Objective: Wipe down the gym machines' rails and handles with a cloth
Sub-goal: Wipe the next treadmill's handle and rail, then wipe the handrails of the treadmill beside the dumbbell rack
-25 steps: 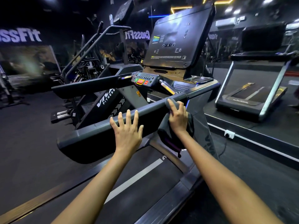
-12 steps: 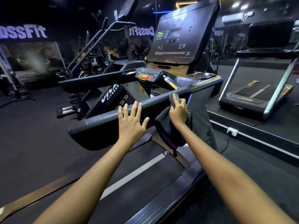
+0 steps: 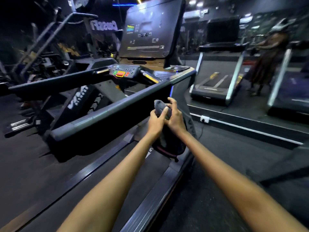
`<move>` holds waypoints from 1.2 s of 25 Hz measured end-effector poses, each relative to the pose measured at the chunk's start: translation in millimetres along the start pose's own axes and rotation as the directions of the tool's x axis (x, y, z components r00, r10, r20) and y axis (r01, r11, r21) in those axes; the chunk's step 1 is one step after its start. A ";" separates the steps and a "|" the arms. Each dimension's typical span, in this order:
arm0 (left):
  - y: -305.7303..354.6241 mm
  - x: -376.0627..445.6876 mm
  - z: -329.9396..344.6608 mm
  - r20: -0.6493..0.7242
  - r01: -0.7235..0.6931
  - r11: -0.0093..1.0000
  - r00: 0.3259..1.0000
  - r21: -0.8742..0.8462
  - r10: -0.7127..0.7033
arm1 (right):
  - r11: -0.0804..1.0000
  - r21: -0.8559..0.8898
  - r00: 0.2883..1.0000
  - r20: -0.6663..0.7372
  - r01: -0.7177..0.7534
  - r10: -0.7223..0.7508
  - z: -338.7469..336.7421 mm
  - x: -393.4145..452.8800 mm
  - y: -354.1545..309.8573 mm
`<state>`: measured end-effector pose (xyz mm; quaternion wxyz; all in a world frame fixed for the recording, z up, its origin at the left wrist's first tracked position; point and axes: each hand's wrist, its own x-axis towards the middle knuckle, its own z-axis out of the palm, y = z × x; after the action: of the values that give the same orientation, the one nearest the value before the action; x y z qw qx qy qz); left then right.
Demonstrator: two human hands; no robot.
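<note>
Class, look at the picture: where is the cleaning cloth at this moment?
In the head view, the grey cloth sits centre frame, held by both the left hand and right hand, beside the treadmill's right handrail.

Cloth (image 3: 163, 109) soft grey fabric; rail (image 3: 107, 114) matt, probably plastic; console screen (image 3: 148, 29) glossy.

Dim gym lit by ceiling lights (image 3: 197, 4), motion-blurred throughout, wide-angle bending at edges, glare on the console screen (image 3: 147, 29).

Dark gym floor (image 3: 25, 164) under treadmill (image 3: 117, 106); second treadmill (image 3: 215, 87) on raised platform (image 3: 250, 124)
</note>
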<state>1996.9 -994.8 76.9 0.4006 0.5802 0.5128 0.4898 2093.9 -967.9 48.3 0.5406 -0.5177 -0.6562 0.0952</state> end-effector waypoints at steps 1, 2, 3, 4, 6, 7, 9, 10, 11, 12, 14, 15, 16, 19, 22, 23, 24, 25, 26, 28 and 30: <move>-2.9 4.9 3.0 0.025 0.005 0.999 1.000 -0.042 -0.004 | 0.999 -0.052 1.000 0.016 -0.010 0.011 -7.6 -10.0 -0.7; -6.3 8.2 3.2 0.056 0.000 0.998 0.998 -0.065 0.003 | 0.994 -0.104 0.998 0.054 -0.017 0.022 -16.1 -19.3 -4.1; -11.1 8.4 2.7 0.085 -0.015 0.997 0.996 -0.082 0.022 | 0.989 -0.147 0.993 0.105 -0.034 0.050 -25.1 -27.9 -7.5; -16.9 5.7 2.4 0.125 -0.026 0.996 0.992 -0.080 0.036 | 0.984 -0.168 0.985 0.147 -0.065 0.090 -35.1 -36.6 -11.4; -25.8 -8.2 -2.0 0.235 -0.046 0.995 0.970 -0.091 0.066 | 0.967 -0.176 0.967 0.144 -0.186 0.212 -52.7 -57.9 -17.0; -30.4 -15.3 -5.4 0.300 -0.048 0.992 0.950 -0.117 0.082 | 0.951 -0.182 0.955 0.114 -0.250 0.273 -60.6 -71.2 -20.0; -39.4 -30.3 -12.5 0.403 -0.083 0.987 0.905 -0.139 0.133 | 0.918 -0.193 0.926 0.085 -0.346 0.367 -72.9 -101.3 -25.4; -44.8 -40.4 -15.4 0.463 -0.104 0.985 0.872 -0.138 0.157 | 0.899 -0.200 0.907 0.084 -0.390 0.412 -76.0 -120.9 -32.0; -49.9 -52.3 -17.7 0.511 -0.111 0.984 0.843 -0.139 0.167 | 0.878 -0.204 0.885 0.090 -0.432 0.457 -77.5 -140.3 -39.0; -55.0 -63.9 -18.7 0.558 -0.113 0.984 0.812 -0.139 0.172 | 0.857 -0.209 0.863 0.094 -0.471 0.497 -79.3 -159.1 -47.0; -59.3 -93.3 -22.4 0.652 -0.123 0.979 0.732 -0.163 0.200 | 0.815 -0.242 0.825 0.086 -0.526 0.558 -81.8 -197.0 -63.2; -61.0 -108.0 -23.4 0.701 -0.143 0.975 0.677 -0.172 0.223 | 0.805 -0.245 0.816 0.084 -0.540 0.572 -82.4 -215.1 -71.6; -62.1 -121.1 -23.6 0.743 -0.175 0.969 0.623 -0.172 0.244 | 0.796 -0.226 0.803 0.082 -0.562 0.590 -83.8 -230.6 -78.9; -62.3 -157.7 -18.0 0.834 -0.324 0.931 0.455 -0.171 0.312 | 0.745 -0.192 0.753 0.040 -0.639 0.657 -92.6 -275.8 -103.9; -59.2 -208.2 -16.7 0.866 -0.484 0.857 0.338 -0.176 0.368 | 0.657 -0.235 0.684 -0.047 -0.716 0.728 -111.7 -327.4 -125.9; -59.7 -225.9 -16.6 0.862 -0.494 0.847 0.326 -0.195 0.389 | 0.635 -0.226 0.663 -0.078 -0.739 0.744 -118.2 -345.8 -133.4; -61.5 -242.4 -16.5 0.856 -0.484 0.850 0.332 -0.206 0.397 | 0.619 -0.217 0.649 -0.102 -0.755 0.754 -123.5 -363.6 -141.3; -63.8 -258.4 -15.9 0.852 -0.468 0.860 0.350 -0.201 0.390 | 0.608 -0.206 0.637 -0.127 -0.767 0.760 -127.8 -380.8 -150.2; -64.7 -278.9 -15.2 0.857 -0.452 0.870 0.353 -0.195 0.376 | 0.598 -0.195 0.627 -0.165 -0.777 0.761 -132.6 -402.6 -162.6; -67.7 -325.3 -16.1 0.887 -0.412 0.891 0.318 -0.190 0.336 | 0.579 -0.160 0.600 -0.242 -0.800 0.762 -139.9 -451.8 -194.0; -63.5 -379.3 -27.0 0.927 -0.391 0.897 0.216 -0.205 0.306 | 0.541 -0.124 0.549 -0.328 -0.832 0.769 -147.2 -506.2 -228.9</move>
<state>1959.8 -1360.7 -38.9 0.4813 0.8676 0.0533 0.1130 2019.9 -1530.1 -45.8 0.4347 -0.8356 -0.2817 0.1830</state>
